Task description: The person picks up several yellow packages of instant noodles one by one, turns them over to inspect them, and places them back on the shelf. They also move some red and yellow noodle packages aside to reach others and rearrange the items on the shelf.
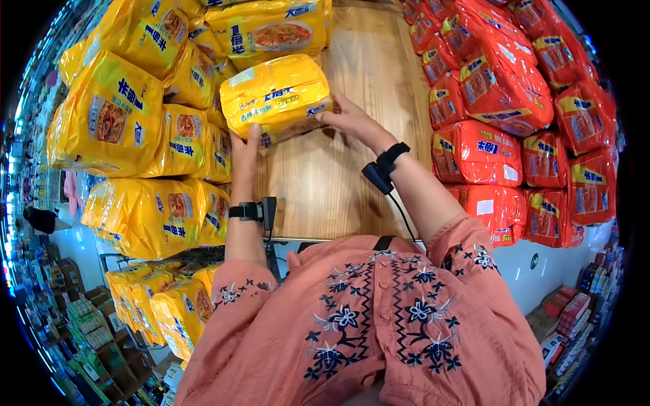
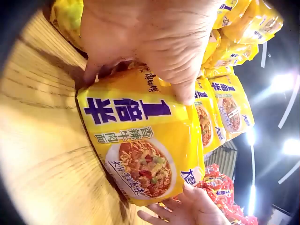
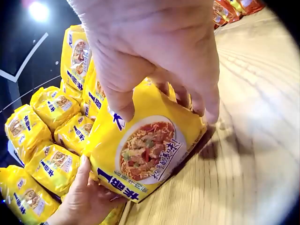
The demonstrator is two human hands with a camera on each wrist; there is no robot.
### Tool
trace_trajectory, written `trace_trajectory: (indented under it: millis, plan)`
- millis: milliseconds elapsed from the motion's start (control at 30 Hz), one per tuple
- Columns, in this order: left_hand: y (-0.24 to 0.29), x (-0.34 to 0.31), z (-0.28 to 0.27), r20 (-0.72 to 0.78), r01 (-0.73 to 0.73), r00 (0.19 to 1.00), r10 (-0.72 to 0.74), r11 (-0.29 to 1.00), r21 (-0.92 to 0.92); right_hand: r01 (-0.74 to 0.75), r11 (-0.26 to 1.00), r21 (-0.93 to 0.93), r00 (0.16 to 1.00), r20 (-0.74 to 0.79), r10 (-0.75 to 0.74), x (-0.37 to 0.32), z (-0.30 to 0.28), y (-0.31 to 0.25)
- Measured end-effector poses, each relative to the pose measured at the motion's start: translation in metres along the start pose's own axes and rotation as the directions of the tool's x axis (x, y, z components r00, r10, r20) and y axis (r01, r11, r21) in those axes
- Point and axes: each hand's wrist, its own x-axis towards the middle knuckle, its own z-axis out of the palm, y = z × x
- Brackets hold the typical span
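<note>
Yellow noodle pack (image 1: 277,98) lies left of the wooden shelf's (image 1: 369,68) middle, gripped at opposite ends by left hand (image 1: 244,154) and right hand (image 1: 353,122), fingers curled over it.

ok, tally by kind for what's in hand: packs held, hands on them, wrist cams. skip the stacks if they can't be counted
Yellow noodle pack, held: 1
Hands gripping it: 2, left hand and right hand
Wrist cameras: 2, left wrist camera and right wrist camera
Total: 5
Stacked yellow packs and red packs run past the frame edge, so they are not counted.
</note>
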Motion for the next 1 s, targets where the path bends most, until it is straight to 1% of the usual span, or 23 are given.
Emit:
trace_trajectory:
  millis: [33,67,167,267,333,367,400,433,467,500,567,633,667,767,800,833,867,933,1000]
  plan:
    - [-0.007,0.002,-0.001,0.038,0.019,0.999,-0.017,0.999,-0.049,-0.049,0.999,0.002,0.998,0.027,0.049,-0.001,0.001,-0.003]
    - [-0.003,-0.001,0.001,0.066,0.036,0.997,-0.031,0.997,-0.073,-0.095,0.989,-0.111,0.995,0.01,0.097,0.0,0.0,0.0]
    - [0.03,-0.019,0.01,0.1,0.085,0.992,-0.077,0.993,-0.078,-0.038,0.997,-0.072,0.997,-0.067,0.033,-0.014,-0.002,-0.002]
    - [0.061,-0.04,0.017,0.13,0.097,0.987,-0.091,0.994,-0.042,-0.011,0.985,-0.174,0.991,-0.135,-0.013,-0.039,-0.005,-0.023]
    - [0.072,-0.049,0.022,0.156,0.08,0.985,-0.074,0.996,-0.033,-0.07,0.971,-0.229,0.98,-0.196,0.024,-0.054,-0.012,-0.034]
    - [0.076,-0.052,0.023,0.171,0.102,0.98,-0.101,0.995,0.008,-0.099,0.961,-0.258,0.974,-0.225,0.04,-0.061,-0.017,-0.037]
    - [0.079,-0.054,0.023,0.185,0.119,0.975,-0.126,0.992,0.048,-0.106,0.942,-0.317,0.968,-0.251,0.024,-0.068,-0.021,-0.039]
    - [0.079,-0.055,0.023,0.197,0.13,0.97,-0.145,0.988,0.088,-0.156,0.944,-0.292,0.96,-0.27,0.075,-0.074,-0.023,-0.045]
    - [0.077,-0.055,0.028,0.208,0.106,0.972,-0.111,0.994,0.033,-0.201,0.943,-0.266,0.95,-0.289,0.121,-0.082,-0.023,-0.054]
    - [0.076,-0.055,0.029,0.225,0.109,0.967,-0.12,0.992,0.059,-0.244,0.94,-0.237,0.937,-0.307,0.166,-0.09,-0.023,-0.061]
    - [0.075,-0.055,0.031,0.26,0.111,0.956,-0.137,0.988,0.11,-0.273,0.933,-0.234,0.926,-0.327,0.189,-0.098,-0.026,-0.063]
    - [0.073,-0.054,0.037,0.251,0.115,0.957,-0.145,0.985,0.131,-0.32,0.921,-0.223,0.907,-0.352,0.23,-0.102,-0.031,-0.057]
    - [0.071,-0.053,0.039,0.259,0.129,0.952,-0.163,0.981,0.142,-0.306,0.928,-0.214,0.91,-0.352,0.219,-0.101,-0.034,-0.05]
    - [0.07,-0.051,0.043,0.259,0.139,0.948,-0.184,0.974,0.181,-0.413,0.88,-0.236,0.876,-0.366,0.313,-0.101,-0.042,-0.043]
    - [0.067,-0.048,0.044,0.245,0.138,0.953,-0.179,0.975,0.176,-0.389,0.899,-0.201,0.88,-0.371,0.298,-0.101,-0.042,-0.041]
    - [0.062,-0.046,0.044,0.228,0.14,0.957,-0.177,0.975,0.171,-0.396,0.899,-0.187,0.876,-0.371,0.309,-0.101,-0.043,-0.039]
    - [0.057,-0.042,0.04,0.269,0.166,0.942,-0.198,0.976,0.139,-0.405,0.898,-0.173,0.871,-0.37,0.322,-0.1,-0.045,-0.037]
    - [0.048,-0.038,0.035,0.257,0.255,0.925,-0.281,0.958,0.13,-0.419,0.894,-0.161,0.866,-0.368,0.339,-0.099,-0.05,-0.033]
    - [0.051,-0.036,0.035,0.237,0.35,0.898,-0.371,0.928,0.127,-0.426,0.89,-0.162,0.865,-0.361,0.348,-0.098,-0.052,-0.029]
